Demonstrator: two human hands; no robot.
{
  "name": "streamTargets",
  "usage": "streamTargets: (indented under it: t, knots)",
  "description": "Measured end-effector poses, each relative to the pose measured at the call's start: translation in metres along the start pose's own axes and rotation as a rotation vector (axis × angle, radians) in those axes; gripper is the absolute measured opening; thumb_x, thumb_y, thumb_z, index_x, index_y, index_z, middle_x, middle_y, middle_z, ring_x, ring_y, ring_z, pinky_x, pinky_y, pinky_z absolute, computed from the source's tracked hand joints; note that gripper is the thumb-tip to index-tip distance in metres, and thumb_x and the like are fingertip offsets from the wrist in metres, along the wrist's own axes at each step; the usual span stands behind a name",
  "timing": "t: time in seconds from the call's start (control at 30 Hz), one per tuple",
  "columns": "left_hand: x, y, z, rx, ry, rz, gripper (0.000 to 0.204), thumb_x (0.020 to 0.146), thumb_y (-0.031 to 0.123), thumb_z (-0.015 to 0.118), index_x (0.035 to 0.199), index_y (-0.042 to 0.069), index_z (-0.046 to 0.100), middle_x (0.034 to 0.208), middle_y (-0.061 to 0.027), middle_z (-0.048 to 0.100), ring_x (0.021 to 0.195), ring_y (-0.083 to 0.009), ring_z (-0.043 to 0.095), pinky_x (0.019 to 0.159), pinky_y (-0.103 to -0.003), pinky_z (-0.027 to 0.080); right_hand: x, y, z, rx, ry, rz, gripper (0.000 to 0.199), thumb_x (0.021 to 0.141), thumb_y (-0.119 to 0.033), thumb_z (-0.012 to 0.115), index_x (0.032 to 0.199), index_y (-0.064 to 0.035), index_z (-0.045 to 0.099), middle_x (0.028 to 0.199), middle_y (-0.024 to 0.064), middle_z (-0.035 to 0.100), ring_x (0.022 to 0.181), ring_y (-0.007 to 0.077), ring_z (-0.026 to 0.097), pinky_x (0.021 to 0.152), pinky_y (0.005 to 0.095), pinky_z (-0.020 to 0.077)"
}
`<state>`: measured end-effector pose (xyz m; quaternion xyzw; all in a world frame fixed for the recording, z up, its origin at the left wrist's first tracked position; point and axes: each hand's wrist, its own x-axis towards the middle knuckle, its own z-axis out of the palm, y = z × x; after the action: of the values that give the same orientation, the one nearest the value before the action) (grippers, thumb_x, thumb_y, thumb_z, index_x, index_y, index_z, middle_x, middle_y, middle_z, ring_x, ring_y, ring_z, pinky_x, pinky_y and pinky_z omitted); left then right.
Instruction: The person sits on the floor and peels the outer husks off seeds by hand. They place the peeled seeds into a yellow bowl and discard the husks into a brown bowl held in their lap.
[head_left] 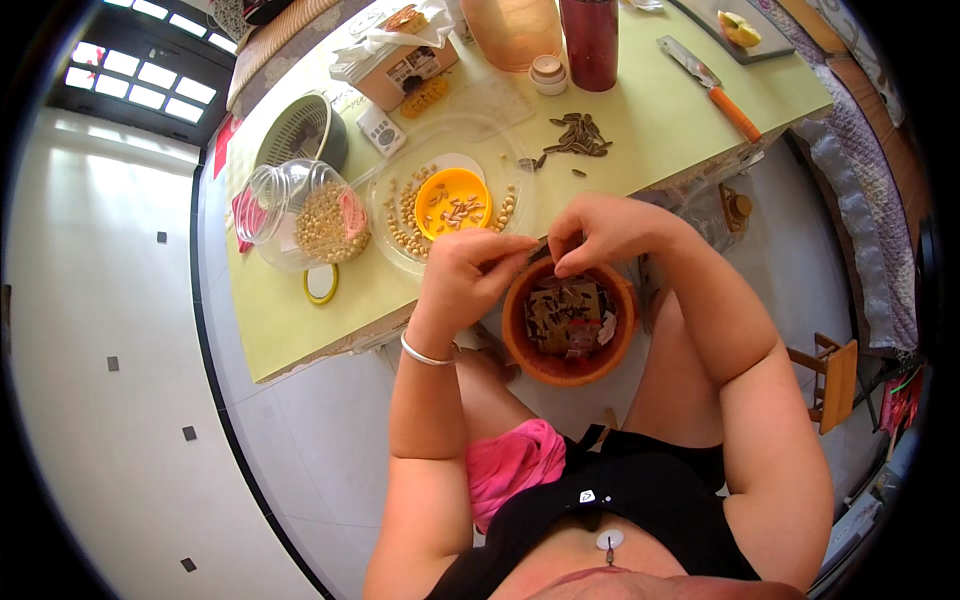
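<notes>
Room: white tiled floor [120, 330] with small dark squares, a barred window [140, 75] at the upper left, and a pale green table [660, 120] running across the top.
Left hand [465, 275]: fingers curled in tight, fingertips pinched on a dark sunflower seed [538, 250]; a silver bangle [425, 355] sits on the wrist.
Right hand [600, 232]: also closed to a pinch, meeting the left hand at the same seed.
Seed's place: between both hands, just off the table's near edge, above the brown bowl [568, 322].
Brown bowl: below the hands, between the knees, filled with dark husks.
Orange dish [453, 202]: on a clear tray [440, 130] with shelled kernels inside and beans around it.
Glass jar [300, 215]: lying on its side, left of the tray, full of beans.
Seed pile [578, 135]: on the table, beyond the hands.
Knife [710, 85]: orange handle, far right of the table.
</notes>
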<state>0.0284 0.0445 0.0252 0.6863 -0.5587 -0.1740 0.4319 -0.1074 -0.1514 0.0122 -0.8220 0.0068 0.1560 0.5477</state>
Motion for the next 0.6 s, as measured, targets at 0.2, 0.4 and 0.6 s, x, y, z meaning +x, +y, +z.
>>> streamTargets:
  t: [0.2,0.4,0.6]
  knots:
    - [0.003,-0.001,0.013,0.019,-0.065,-0.032,0.012,0.081,0.005,0.074,0.092,-0.001,0.074,0.067,-0.0086,0.065,0.057,-0.0102,0.058,0.055,-0.025,0.046,0.005,0.016,-0.011,0.085,0.278,-0.088,0.015,0.081,-0.012,0.070,0.091,-0.0015,0.071,0.080,0.0050,0.070,0.074,0.0116,0.062,0.071,0.0277,0.0497]
    - [0.007,-0.005,0.031,0.103,0.009,-0.031,0.014,0.081,0.008,0.075,0.093,0.002,0.074,0.067,-0.0099,0.065,0.057,-0.0152,0.061,0.056,-0.027,0.048,0.045,0.041,0.000,-0.546,1.117,-0.255,0.016,0.082,-0.009,0.067,0.096,-0.0030,0.071,0.096,0.0089,0.066,0.095,0.0258,0.061,0.081,0.0347,0.0501]
    - [0.008,-0.009,0.039,0.191,0.049,0.027,0.013,0.081,0.008,0.075,0.093,0.002,0.073,0.068,-0.0113,0.065,0.056,-0.0179,0.061,0.055,-0.029,0.048,0.060,0.050,0.002,-0.705,1.070,-0.082,0.014,0.081,-0.004,0.062,0.092,-0.0038,0.070,0.098,0.0078,0.064,0.100,0.0290,0.057,0.082,0.0394,0.0491]
